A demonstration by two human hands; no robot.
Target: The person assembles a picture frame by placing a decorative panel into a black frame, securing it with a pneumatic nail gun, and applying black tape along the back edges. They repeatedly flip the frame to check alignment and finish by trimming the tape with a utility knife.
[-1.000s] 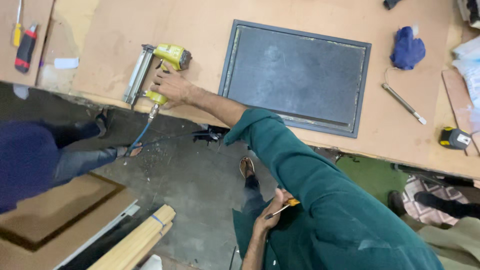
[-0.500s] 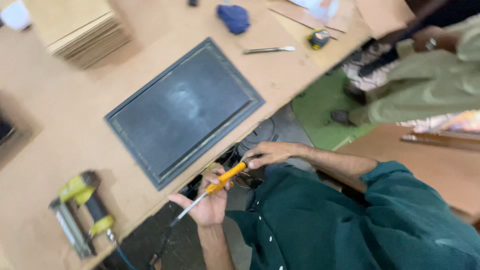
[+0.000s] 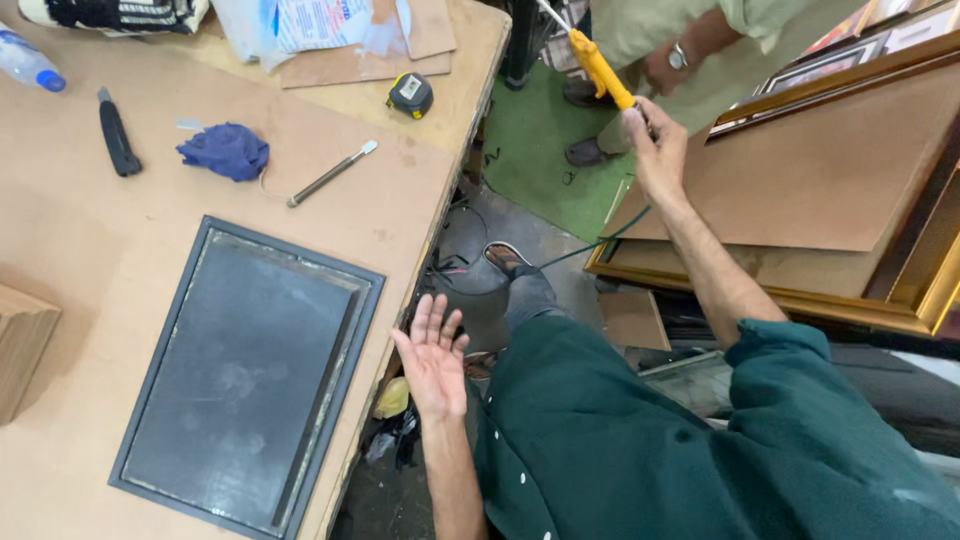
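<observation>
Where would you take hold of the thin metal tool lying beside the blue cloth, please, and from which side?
Grip the metal tool around the middle of its long bare shaft, fingers coming down from above and closing across its width. It lies flat and slanted on the table, its flat tip towards the tape measure. The blue cloth crowds its lower end, so the middle gives the freer hold.
</observation>
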